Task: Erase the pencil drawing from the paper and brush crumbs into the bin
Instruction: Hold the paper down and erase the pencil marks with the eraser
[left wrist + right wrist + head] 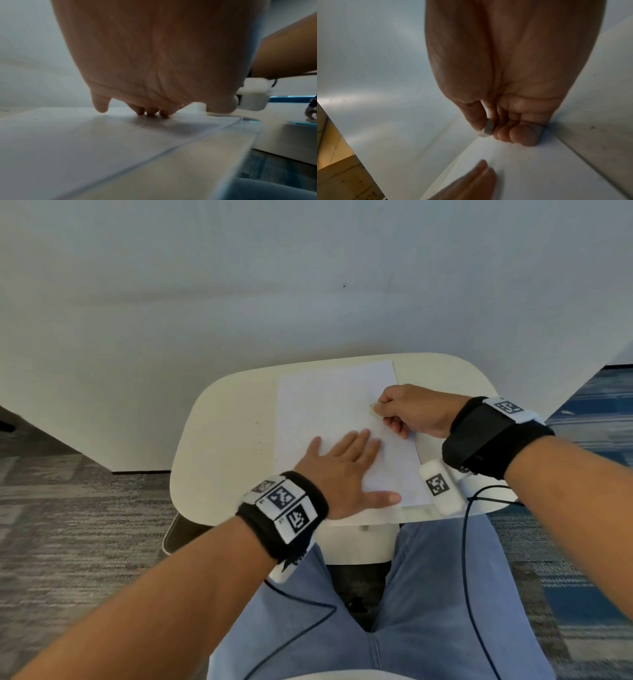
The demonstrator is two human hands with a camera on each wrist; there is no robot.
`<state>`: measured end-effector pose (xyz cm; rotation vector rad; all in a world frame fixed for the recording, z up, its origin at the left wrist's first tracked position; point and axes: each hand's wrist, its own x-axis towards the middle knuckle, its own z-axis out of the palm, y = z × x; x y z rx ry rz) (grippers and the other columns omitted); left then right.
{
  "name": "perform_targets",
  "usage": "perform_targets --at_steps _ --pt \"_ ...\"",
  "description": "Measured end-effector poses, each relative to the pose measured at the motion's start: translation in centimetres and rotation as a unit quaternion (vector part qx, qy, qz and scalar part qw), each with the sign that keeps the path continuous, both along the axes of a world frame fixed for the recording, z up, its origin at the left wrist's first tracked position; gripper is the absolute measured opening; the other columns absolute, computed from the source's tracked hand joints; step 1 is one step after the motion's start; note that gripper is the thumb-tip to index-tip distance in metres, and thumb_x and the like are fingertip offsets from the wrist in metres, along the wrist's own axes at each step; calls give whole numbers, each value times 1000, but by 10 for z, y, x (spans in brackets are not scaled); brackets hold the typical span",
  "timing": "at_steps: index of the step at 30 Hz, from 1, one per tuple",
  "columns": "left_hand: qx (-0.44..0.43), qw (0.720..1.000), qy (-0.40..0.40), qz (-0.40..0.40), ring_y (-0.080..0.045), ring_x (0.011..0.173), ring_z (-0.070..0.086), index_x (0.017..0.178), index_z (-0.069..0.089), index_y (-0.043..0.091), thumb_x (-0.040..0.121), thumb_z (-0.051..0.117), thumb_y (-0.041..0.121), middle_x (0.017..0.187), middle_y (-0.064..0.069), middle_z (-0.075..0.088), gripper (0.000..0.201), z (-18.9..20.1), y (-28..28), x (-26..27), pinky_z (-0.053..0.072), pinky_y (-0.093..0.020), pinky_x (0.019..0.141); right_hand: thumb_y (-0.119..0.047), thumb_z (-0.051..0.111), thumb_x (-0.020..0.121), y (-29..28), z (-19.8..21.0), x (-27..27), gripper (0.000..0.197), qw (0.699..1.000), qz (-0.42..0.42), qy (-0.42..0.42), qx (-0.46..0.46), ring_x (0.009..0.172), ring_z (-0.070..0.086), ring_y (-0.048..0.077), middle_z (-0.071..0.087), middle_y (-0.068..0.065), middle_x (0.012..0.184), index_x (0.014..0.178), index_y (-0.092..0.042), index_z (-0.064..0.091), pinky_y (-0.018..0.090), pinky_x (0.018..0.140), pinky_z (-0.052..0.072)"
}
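Observation:
A white sheet of paper [329,412] lies on a small cream table [226,440]; any pencil marks on it are too faint to make out. My left hand [346,470] lies flat on the sheet's near part, fingers straight and spread, pressing it down [150,112]. My right hand [407,412] is over the sheet's right side and pinches a small pale eraser [374,409] between thumb and curled fingers, its tip at the paper [488,129]. The left hand's fingertips [481,175] show below the right hand in the right wrist view.
The table stands against a pale wall [308,285]. Its near edge is above my legs in blue jeans [428,594]. Grey carpet [68,525] lies to the left, blue carpet [589,412] to the right. Cables [466,542] hang from both wrist cameras. No bin is in view.

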<state>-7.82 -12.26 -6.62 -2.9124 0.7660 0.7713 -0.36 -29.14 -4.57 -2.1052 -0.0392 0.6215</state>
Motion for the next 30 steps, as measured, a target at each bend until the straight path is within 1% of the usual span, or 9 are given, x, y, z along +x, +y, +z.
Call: perform_targets --at_steps 5,10,14,15,20,21,24,25,30 --pt "125 972 -12 197 -25 152 -1 155 -9 5 74 12 93 164 -11 -9 122 18 39 17 3 -55 120 -20 50 101 -1 -1 1 21 1000 2 8 -1 56 43 15 49 4 71 82 -12 48 26 51 38" --pt "58 998 5 34 -14 149 -20 152 -24 18 70 -1 92 159 0 -29 113 7 75 -39 -4 -51 121 -21 50 101 -3 -3 3 21 1000 6 9 -4 57 43 14 50 4 72 82 -12 48 26 52 39" --pt "98 982 -28 158 -18 150 -17 152 -21 11 64 -12 93 161 -5 -24 121 0 103 -29 -4 -55 119 -20 51 101 -2 -4 3 21 1000 3 11 -2 58 43 15 50 5 73 82 -12 48 27 51 39" --pt "94 985 -36 142 -18 149 -17 152 -21 11 65 -11 91 161 -5 -24 119 2 99 -28 -4 -56 119 -20 51 101 -2 -4 3 20 1000 2 12 -3 58 43 15 50 5 73 82 -12 48 27 51 39" --pt "20 998 -2 -60 -12 145 -28 150 -28 23 76 1 86 157 2 -34 102 0 61 -50 -4 -55 119 -20 51 100 -1 -5 3 20 1000 -4 12 -4 58 43 16 50 5 74 82 -12 48 27 51 38" --pt "32 999 -3 -37 -13 145 -28 150 -28 22 76 2 87 157 0 -33 103 -3 62 -49 -4 -56 118 -20 51 100 -1 -5 3 20 1000 -5 12 -2 58 43 16 50 6 74 82 -12 48 27 51 38" --pt "85 986 -29 142 -19 150 -16 154 -18 12 71 -2 89 162 -7 -22 114 0 78 -31 -2 -60 118 -21 52 100 -2 -5 4 20 1000 -4 7 -6 58 44 15 52 6 75 82 -12 49 28 52 39" --pt "87 983 -42 155 -20 151 -13 155 -15 11 72 -2 89 162 -7 -20 114 3 80 -26 0 -60 118 -21 52 100 -3 -6 4 20 1000 -4 3 -9 59 45 15 53 6 76 82 -12 49 28 52 39" --pt "-16 997 -25 -66 -13 149 -16 155 -12 39 86 16 81 160 7 -26 85 3 59 -10 -1 -55 120 -21 54 98 -3 -7 3 16 999 14 -17 -29 60 46 15 54 5 75 86 -11 53 27 54 41"
